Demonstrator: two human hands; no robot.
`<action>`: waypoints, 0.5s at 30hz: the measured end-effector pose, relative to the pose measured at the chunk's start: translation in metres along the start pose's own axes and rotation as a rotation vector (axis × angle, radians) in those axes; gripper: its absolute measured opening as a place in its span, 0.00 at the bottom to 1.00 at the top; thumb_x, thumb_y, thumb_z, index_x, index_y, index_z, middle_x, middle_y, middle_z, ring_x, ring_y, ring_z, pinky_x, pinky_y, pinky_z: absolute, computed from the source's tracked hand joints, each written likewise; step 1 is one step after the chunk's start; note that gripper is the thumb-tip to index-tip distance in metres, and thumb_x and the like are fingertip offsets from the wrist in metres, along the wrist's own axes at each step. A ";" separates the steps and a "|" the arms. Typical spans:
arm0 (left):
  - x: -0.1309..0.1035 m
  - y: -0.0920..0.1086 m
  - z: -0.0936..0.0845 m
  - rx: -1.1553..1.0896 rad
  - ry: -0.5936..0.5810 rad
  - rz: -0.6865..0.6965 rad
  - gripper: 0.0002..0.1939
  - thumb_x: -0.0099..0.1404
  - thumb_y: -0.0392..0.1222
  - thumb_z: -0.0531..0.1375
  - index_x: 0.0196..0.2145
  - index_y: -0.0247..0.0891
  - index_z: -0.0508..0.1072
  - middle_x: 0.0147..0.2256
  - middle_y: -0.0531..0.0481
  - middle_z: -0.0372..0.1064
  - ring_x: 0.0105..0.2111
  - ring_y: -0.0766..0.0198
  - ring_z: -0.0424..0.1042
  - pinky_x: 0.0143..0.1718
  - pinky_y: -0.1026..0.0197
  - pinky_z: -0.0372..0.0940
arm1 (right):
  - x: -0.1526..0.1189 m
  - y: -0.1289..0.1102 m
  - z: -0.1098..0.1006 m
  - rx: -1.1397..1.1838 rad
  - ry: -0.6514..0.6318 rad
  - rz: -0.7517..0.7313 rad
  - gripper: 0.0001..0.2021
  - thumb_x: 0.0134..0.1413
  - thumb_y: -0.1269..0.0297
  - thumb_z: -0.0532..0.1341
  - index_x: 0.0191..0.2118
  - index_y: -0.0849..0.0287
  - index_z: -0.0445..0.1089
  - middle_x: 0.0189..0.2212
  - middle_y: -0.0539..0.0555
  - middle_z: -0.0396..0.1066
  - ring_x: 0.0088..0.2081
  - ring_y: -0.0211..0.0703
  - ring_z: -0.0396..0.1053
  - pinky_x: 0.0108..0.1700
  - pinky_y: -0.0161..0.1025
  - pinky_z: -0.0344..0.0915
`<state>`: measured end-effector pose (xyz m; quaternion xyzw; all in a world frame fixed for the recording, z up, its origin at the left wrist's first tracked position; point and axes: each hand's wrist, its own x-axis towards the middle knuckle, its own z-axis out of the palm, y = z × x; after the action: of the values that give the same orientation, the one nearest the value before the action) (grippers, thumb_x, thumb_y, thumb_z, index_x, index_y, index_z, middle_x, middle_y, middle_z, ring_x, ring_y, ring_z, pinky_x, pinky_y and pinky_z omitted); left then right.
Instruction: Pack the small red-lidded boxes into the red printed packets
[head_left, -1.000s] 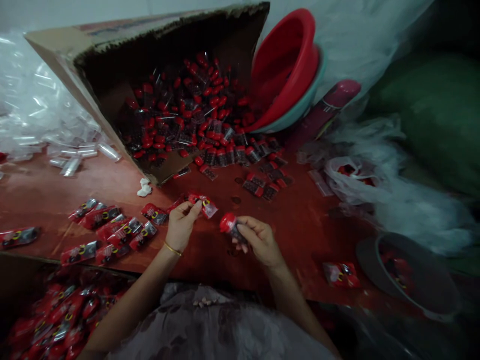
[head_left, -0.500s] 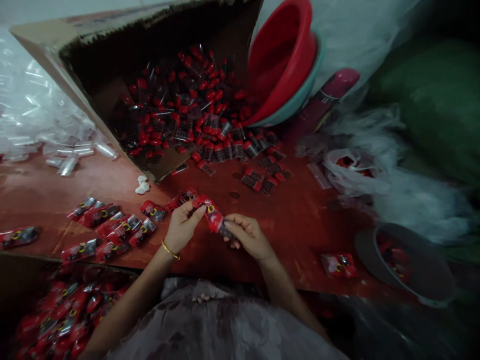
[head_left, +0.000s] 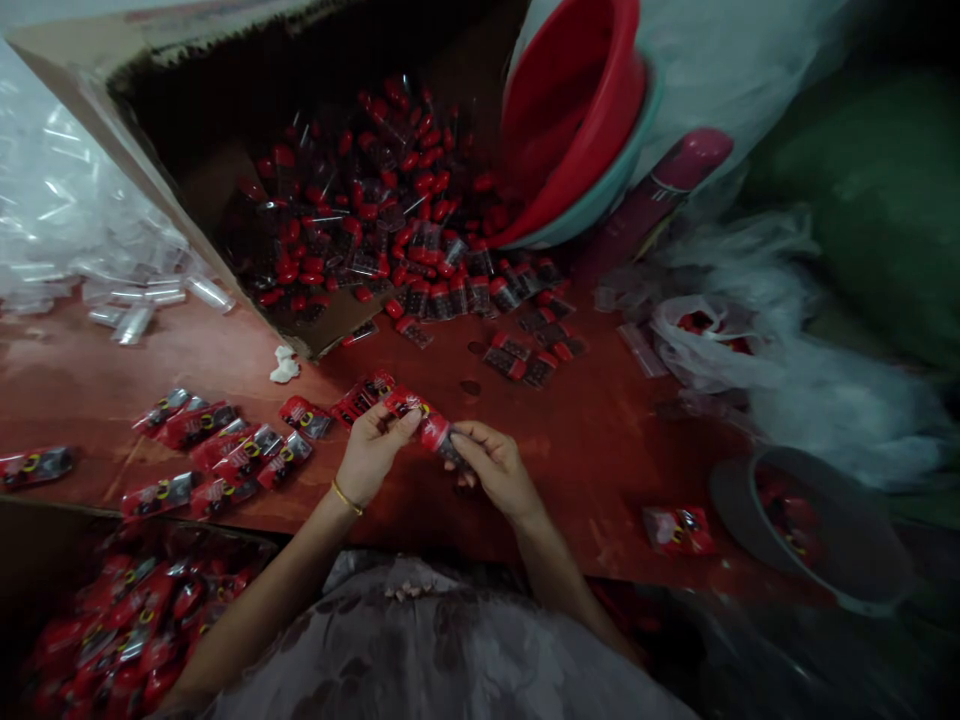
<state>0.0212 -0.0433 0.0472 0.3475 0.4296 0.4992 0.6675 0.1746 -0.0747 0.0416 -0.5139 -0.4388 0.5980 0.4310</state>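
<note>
My left hand (head_left: 373, 448), with a gold bangle at the wrist, pinches a red printed wrapper (head_left: 405, 402) between thumb and fingers. Just right of it, my right hand (head_left: 491, 465) grips the dark clear body of a small red-capped container (head_left: 435, 434). The container's red end meets the wrapper; how far it goes inside I cannot make out. Behind my left hand lies a stack of flat red wrappers (head_left: 358, 400). Several filled red packets (head_left: 247, 455) are spread on the table to the left.
A cardboard box (head_left: 180, 215) on its side spills red-capped containers (head_left: 420, 250) onto the red table (head_left: 585, 430). Red (head_left: 637, 60) and teal basins lean there. A pink spray can (head_left: 675, 175), a grey bowl (head_left: 847, 600) and plastic bags stand right. Packets (head_left: 127, 630) fill a lower-left box.
The wrapper in my hands now lies flatter and straighter, and both hands have shifted slightly. The view has moved a little; the things on the table stay where they were.
</note>
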 end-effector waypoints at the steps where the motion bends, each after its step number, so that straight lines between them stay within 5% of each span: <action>1: 0.000 0.000 0.000 -0.013 0.003 -0.017 0.14 0.48 0.47 0.66 0.30 0.35 0.75 0.29 0.51 0.73 0.27 0.69 0.69 0.33 0.65 0.65 | 0.000 0.001 0.000 -0.005 0.002 0.004 0.18 0.48 0.49 0.58 0.36 0.61 0.69 0.18 0.47 0.67 0.14 0.27 0.55 0.16 0.27 0.54; 6: 0.004 0.001 -0.005 0.075 0.075 0.039 0.14 0.49 0.48 0.65 0.30 0.35 0.76 0.28 0.52 0.72 0.27 0.70 0.67 0.32 0.66 0.64 | -0.001 0.012 -0.008 -0.154 0.022 -0.051 0.17 0.53 0.51 0.55 0.38 0.60 0.68 0.21 0.49 0.69 0.18 0.32 0.62 0.20 0.30 0.59; 10: 0.011 0.006 -0.014 0.216 0.147 0.112 0.15 0.49 0.48 0.66 0.31 0.35 0.76 0.28 0.52 0.72 0.26 0.68 0.66 0.32 0.65 0.62 | 0.009 0.027 -0.024 -0.570 0.257 -0.217 0.15 0.56 0.55 0.53 0.40 0.59 0.69 0.30 0.55 0.72 0.31 0.43 0.68 0.35 0.39 0.65; 15: 0.009 0.016 -0.013 0.439 -0.233 0.091 0.09 0.55 0.44 0.60 0.29 0.36 0.76 0.26 0.52 0.71 0.28 0.66 0.66 0.32 0.65 0.61 | 0.019 0.021 -0.031 -0.927 0.393 -0.415 0.17 0.57 0.58 0.51 0.45 0.62 0.68 0.44 0.63 0.69 0.47 0.54 0.64 0.50 0.52 0.58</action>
<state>0.0045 -0.0297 0.0546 0.5584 0.4316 0.3801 0.5979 0.2020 -0.0593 0.0137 -0.6546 -0.6601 0.1367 0.3421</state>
